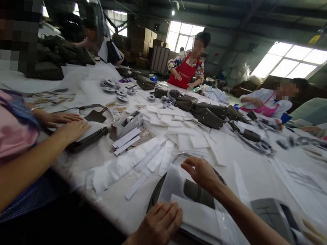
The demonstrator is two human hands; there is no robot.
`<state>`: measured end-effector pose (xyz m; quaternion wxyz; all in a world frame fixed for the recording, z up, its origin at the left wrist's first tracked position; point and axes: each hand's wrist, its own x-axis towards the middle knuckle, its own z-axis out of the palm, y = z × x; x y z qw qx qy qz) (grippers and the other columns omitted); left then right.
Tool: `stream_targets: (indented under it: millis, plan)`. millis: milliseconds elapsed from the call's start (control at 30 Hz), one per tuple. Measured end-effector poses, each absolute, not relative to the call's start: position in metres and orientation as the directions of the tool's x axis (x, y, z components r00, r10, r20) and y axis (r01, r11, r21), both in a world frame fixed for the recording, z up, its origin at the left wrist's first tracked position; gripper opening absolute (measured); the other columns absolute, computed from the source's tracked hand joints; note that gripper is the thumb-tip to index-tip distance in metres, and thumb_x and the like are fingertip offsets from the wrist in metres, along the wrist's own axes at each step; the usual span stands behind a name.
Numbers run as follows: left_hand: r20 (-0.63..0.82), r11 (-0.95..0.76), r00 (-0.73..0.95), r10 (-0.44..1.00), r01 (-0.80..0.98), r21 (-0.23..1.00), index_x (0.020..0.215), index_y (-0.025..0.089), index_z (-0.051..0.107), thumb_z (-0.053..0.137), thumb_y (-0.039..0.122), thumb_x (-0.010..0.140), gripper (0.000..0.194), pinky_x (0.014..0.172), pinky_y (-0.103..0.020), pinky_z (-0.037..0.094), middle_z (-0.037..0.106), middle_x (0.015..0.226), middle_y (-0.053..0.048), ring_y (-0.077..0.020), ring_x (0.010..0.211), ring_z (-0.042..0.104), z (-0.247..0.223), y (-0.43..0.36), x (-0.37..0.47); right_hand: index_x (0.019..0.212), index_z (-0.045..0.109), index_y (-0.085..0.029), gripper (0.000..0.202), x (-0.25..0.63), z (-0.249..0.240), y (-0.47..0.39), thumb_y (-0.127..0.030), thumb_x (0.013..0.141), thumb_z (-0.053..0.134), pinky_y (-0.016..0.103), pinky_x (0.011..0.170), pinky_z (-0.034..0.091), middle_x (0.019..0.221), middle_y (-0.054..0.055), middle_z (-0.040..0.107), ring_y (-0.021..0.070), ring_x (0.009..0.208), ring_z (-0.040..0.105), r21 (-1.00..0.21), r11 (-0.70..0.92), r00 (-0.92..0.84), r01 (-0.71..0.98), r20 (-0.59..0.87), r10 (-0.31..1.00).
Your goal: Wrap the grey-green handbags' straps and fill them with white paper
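Note:
In front of me on the table lies a dark olive handbag (198,193), partly covered by white paper sheets (200,216) and clear plastic. My left hand (159,224) has its fingers curled over the bag's near left edge, where the paper lies; its thumb is hidden. Over the far side of the bag, my right hand (200,172) is bent, fingertips pointing left beside an upright white sheet (171,185) and a thin curved strap. What its fingers grip, if anything, is hidden. Dark edging of the bag shows at the left.
At left, a co-worker in a pink top has both hands on another dark bag (88,138). A grey box (127,124), white strips (127,138) and stacked paper (167,115) lie ahead. Dark bags (207,115) and tape rolls (109,84) stand farther back, near other workers. A grey bag (270,217) is at right.

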<state>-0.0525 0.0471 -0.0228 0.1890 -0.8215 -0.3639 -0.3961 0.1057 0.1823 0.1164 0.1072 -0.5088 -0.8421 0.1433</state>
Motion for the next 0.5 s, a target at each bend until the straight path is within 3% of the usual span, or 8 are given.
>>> stream_targets:
  millis: [133,300,367,500]
  plan:
    - [0.803,-0.675,0.406,0.436,0.738,-0.007,0.118,0.014,0.066,0.037,0.012,0.099,0.035,0.092,-0.031,0.052,0.072,0.111,-0.01,-0.0183,0.107,0.064,-0.023,0.05,-0.051,0.085,0.072,-0.019,0.022,0.054,0.094,0.214,-0.039,0.09,0.062,0.03,0.075,0.043,0.093,0.008,0.074,0.022,0.087,0.066,-0.204,0.449,-0.471,0.87,-0.071,0.879]
    - [0.836,-0.685,0.362,0.411,0.728,0.022,0.116,0.013,0.067,0.035,0.009,0.099,0.037,0.095,-0.031,0.049,0.072,0.111,-0.009,-0.0188,0.109,0.064,-0.023,0.05,-0.05,0.087,0.073,-0.019,0.029,0.034,0.056,0.236,-0.028,0.063,0.086,0.027,0.074,0.045,0.089,0.004,0.074,0.021,0.085,0.067,-0.276,0.397,-0.453,0.875,-0.179,0.873]
    - [0.832,-0.693,0.368,0.416,0.72,0.028,0.118,0.014,0.067,0.034,0.008,0.099,0.039,0.097,-0.031,0.048,0.072,0.113,-0.009,-0.019,0.11,0.064,-0.024,0.051,-0.051,0.091,0.074,-0.02,0.029,0.038,0.05,0.238,-0.028,0.065,0.084,0.025,0.072,0.046,0.091,0.002,0.075,0.0184,0.084,0.067,-0.336,0.37,-0.442,0.866,-0.168,0.881]
    - [0.835,-0.71,0.393,0.386,0.704,-0.003,0.118,0.013,0.067,0.031,0.009,0.099,0.04,0.097,-0.032,0.046,0.072,0.111,-0.01,-0.0198,0.11,0.064,-0.026,0.054,-0.055,0.106,0.072,-0.022,0.022,0.068,0.072,0.237,-0.03,0.086,0.064,0.024,0.084,0.047,0.108,0.002,0.074,0.0154,0.097,0.066,-0.419,0.332,-0.372,0.845,-0.015,0.928]
